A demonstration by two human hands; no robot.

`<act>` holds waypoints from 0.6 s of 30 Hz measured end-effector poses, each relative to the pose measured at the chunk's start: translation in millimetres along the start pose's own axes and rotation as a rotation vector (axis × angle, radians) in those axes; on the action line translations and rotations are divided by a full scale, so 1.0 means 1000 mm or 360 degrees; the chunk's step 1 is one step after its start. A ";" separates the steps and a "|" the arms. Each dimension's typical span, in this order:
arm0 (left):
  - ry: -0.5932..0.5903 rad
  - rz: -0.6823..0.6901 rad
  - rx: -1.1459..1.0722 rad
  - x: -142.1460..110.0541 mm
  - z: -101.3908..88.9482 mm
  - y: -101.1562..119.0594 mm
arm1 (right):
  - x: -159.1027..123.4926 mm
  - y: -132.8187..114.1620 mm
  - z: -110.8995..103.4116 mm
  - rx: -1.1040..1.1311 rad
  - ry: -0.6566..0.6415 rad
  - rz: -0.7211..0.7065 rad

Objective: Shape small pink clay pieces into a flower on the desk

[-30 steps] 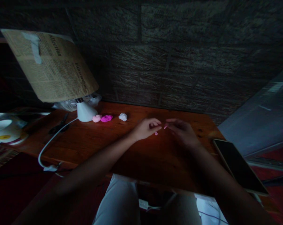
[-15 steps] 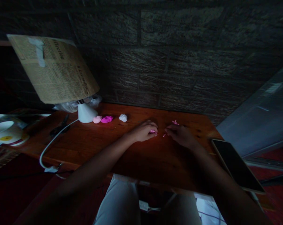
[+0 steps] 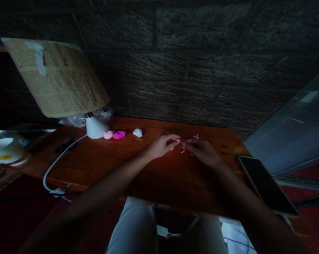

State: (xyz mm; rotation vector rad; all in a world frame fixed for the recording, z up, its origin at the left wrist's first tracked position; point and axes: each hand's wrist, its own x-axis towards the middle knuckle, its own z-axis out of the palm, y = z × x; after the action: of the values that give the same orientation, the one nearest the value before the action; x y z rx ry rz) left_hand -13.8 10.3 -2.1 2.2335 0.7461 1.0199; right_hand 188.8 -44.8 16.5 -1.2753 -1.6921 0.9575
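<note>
Over the middle of the wooden table, my left hand [image 3: 163, 145] pinches a small pink piece of modelling clay [image 3: 178, 140] between thumb and fingers. My right hand [image 3: 200, 151] is closed just to its right, fingertips close to that piece; whatever it grips is hidden. A thin pink bit [image 3: 183, 151] lies below the right fingertips, and another pink bit [image 3: 172, 149] shows under my left hand. Thin pink strips [image 3: 196, 136] lie behind my right hand. Farther left sit a white lump [image 3: 137, 132], a magenta lump [image 3: 119, 134] and a pale pink lump [image 3: 108, 134].
A lamp with a newsprint shade [image 3: 59, 77] and white base [image 3: 96, 127] stands at the left. Its cord [image 3: 47, 173] hangs over the table edge. Scissors [image 3: 66, 143] and a white cup [image 3: 3, 150] are farther left. A dark tablet [image 3: 266, 185] lies at the right edge.
My left hand has risen slightly, now pinching a small pink piece in its fingertips. My right hand has moved a little left, bringing the fingertips of both hands closer together.
</note>
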 end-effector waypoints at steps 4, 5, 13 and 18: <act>-0.0014 -0.0029 -0.0078 0.000 0.004 -0.003 | 0.001 0.000 0.004 0.0105 -0.0024 0.0000; -0.0011 -0.0036 -0.0090 0.000 0.004 -0.003 | 0.001 0.001 0.004 0.0127 -0.0021 -0.0005; -0.0035 -0.0022 -0.0097 -0.001 0.000 0.006 | 0.002 0.002 0.002 0.0168 0.0015 0.0032; -0.0055 -0.0038 -0.0114 -0.001 0.001 0.009 | 0.001 -0.001 0.003 0.0190 0.0020 0.0056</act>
State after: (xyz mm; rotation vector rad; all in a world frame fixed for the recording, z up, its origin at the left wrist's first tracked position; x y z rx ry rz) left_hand -11.3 3.7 3.1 2.1706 0.7083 0.9790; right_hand 185.0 -44.1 16.2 -1.2328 -1.5832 1.0532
